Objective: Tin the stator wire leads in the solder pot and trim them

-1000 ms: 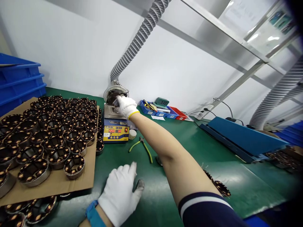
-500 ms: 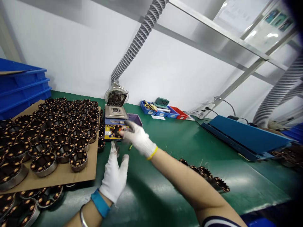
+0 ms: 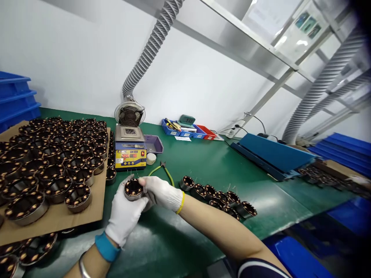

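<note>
Ring [image 3: 133, 190], earlier in the right hand [image 3: 162, 191] alone, now fills the left hand's grip [image 3: 124, 216] too.

Looks like a factory workshop, green workbench [image 3: 199, 160], massed metal rings [image 3: 77, 207], fan [image 3: 130, 116] (grey hose [image 3: 149, 48] above), blue bins [image 3: 17, 99].

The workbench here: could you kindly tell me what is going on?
The person's gloved left hand and right hand hold one copper-wound ring between them, in front of the yellow-fronted unit, with pliers lying nearby. Many similar rings stand on the cardboard at left; a smaller group sits on the green table at right.
</note>
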`<state>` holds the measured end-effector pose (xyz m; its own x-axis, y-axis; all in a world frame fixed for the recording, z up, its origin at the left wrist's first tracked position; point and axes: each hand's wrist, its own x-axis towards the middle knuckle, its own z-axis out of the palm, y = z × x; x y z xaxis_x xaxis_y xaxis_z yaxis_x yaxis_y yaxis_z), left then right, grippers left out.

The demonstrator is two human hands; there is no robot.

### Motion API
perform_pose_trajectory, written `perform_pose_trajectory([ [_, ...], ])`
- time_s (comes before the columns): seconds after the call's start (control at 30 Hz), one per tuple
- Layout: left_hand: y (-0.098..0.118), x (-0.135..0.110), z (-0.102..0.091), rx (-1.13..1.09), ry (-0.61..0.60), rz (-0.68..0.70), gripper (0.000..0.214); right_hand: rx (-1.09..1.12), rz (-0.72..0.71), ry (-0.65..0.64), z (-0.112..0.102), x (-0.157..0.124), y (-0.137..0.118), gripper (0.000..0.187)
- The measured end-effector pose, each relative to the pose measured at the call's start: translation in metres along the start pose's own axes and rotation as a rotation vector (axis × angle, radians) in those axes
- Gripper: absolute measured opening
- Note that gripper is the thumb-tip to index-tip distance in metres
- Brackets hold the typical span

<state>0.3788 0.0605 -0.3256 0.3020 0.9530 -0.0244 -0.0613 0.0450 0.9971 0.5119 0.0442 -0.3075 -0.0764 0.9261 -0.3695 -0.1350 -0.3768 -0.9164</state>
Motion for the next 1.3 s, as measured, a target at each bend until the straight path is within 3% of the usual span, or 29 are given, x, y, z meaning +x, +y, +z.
perform_pose_trajectory([
  [0.07, 0.001, -0.001, 0.001, 0.083, -0.018, 0.025, 0.069, -0.032, 0.008, -0.016, -0.002, 0.004, -0.003, 0.039],
  [0.13, 0.002, 0.001, 0.002, 0.279, 0.045, 0.081, 0.072, -0.133, 0.015, 0.019, -0.006, 0.007, -0.014, 0.031],
  [0.23, 0.003, 0.006, 0.001, 0.667, 0.156, 0.118, 0.081, -0.424, -0.104, 0.238, -0.018, 0.02, -0.047, 0.038],
  [0.4, -0.002, 0.017, -0.007, 1.059, 0.032, 0.028, 0.084, -0.933, -0.509, 0.646, -0.043, 0.077, -0.117, 0.058],
  [0.57, -0.01, 0.02, -0.01, 1.16, 0.034, 0.104, 0.077, -1.203, -0.554, 0.758, -0.045, 0.134, -0.155, 0.063],
  [0.73, -0.007, 0.016, -0.005, 1.202, 0.053, 0.112, 0.068, -1.31, -0.486, 0.766, -0.037, 0.156, -0.155, 0.057],
  [0.97, -0.001, 0.003, 0.003, 1.134, -0.091, 0.223, 0.048, -1.376, -0.442, 0.728, -0.037, 0.161, -0.147, 0.056],
  [1.17, -0.008, 0.003, 0.0, 1.246, 0.059, 0.345, 0.037, -1.382, -0.439, 0.729, -0.034, 0.161, -0.149, 0.055],
  [1.3, -0.014, 0.005, 0.0, 1.273, 0.044, 0.353, 0.035, -1.38, -0.445, 0.723, -0.033, 0.162, -0.15, 0.056],
])
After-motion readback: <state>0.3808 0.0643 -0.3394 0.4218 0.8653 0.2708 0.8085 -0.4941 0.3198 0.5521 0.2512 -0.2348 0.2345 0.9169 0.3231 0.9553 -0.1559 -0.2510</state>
